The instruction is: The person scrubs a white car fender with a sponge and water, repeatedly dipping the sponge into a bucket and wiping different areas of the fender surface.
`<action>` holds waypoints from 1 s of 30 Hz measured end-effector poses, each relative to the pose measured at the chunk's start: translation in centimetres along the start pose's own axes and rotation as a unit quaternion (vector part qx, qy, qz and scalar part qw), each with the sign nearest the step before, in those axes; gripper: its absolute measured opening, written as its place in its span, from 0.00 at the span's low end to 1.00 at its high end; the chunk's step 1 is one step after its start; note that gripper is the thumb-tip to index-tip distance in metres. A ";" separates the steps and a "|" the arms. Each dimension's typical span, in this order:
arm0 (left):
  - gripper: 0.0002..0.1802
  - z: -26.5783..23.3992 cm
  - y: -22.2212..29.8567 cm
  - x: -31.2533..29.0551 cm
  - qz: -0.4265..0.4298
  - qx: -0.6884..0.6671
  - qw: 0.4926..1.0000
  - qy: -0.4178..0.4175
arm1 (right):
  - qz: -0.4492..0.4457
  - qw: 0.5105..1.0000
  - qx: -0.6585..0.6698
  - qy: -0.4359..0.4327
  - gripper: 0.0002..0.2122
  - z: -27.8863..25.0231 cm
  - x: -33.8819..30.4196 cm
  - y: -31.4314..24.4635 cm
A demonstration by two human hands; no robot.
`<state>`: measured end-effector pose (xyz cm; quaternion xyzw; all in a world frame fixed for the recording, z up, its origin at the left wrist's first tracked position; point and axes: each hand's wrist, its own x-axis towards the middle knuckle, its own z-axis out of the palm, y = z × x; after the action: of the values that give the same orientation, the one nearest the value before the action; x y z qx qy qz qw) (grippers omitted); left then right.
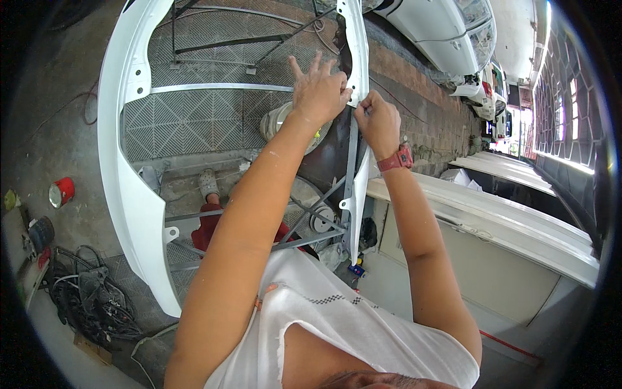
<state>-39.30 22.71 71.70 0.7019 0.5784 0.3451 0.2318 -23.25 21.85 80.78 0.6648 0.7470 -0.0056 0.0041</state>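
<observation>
Two white car-body panels on a dark metal stand. Panel in work = R panel (358, 61), approx 12-1 o'c, long edge running up to top of view; L panel (116, 129) at 9-10 o'c, well apart from it, both hands clear of it.

L hand (319, 92), 12 o'c: outer fingers fanned wide, index bent in twd the R panel's inner edge, by small holes. Can't tell if thumb + index grip anything. R hand (380, 124), 1-2 o'c: fingers curled, thumb + index tips together just beside same panel, a bit below L hand. Can't tell if sth small is pinched there. Red watch (396, 159) on R wrist.

Around: metal stand (353, 152) under R panel, w/ pale crossbar (220, 87) reaching across at 11 o'c. Bucket (275, 121) at 11 o'c, partly behind L forearm. Grey clog (207, 184) on a foot, 9 o'c. Red can (63, 192) lying on floor, 9 o'c; black cable heap (97, 292) at 8 o'c. White car (440, 35) at 1-2 o'c. Beige cabinet (473, 266) approx 4 o'c. White shirt (311, 318), 6 o'c.
</observation>
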 end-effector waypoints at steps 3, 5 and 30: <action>0.14 0.0 0.0 0.1 0.008 0.018 1.000 -0.022 | -0.056 0.994 0.026 0.090 0.07 0.3 0.3 -0.8; 0.14 -0.1 0.0 0.1 0.008 0.020 1.000 -0.012 | -0.088 0.984 0.011 0.154 0.08 0.8 1.3 -0.9; 0.22 -0.1 1.3 -1.9 0.130 0.165 0.976 -0.062 | 0.596 0.731 0.233 -0.237 0.11 24.7 -65.1 17.3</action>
<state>-38.75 20.59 72.29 0.8196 0.5157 0.2280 0.1013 1.46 -41.09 56.95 0.9308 0.1478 -0.3332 0.0282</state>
